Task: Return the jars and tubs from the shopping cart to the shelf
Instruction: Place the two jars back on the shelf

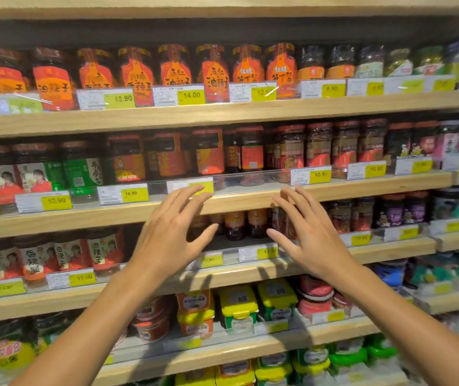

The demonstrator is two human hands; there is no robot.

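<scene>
- The left hand (171, 232) is raised in front of the shelf (250, 199), fingers straight and spread, holding nothing
- The right hand (310, 235) is raised beside it in the same way, fingers spread apart, palm turned inward, holding nothing
- The two hands are apart from each other, and between them show two small dark jars with orange labels (246, 222), standing upright far back on the third board down
- Those jars lie behind and between the fingertips; neither hand touches them
- The fingertips of both hands overlap the wooden front edge of the board above, near a yellow price tag (201, 188)
- Just above the hands, behind a clear plastic rail (250, 175), stand red-lidded jars (252, 151), upright and close together
- Lower down, under the forearms, yellow-lidded tubs (277, 302) sit side by side on a lower board
- The shopping cart is out of view
</scene>
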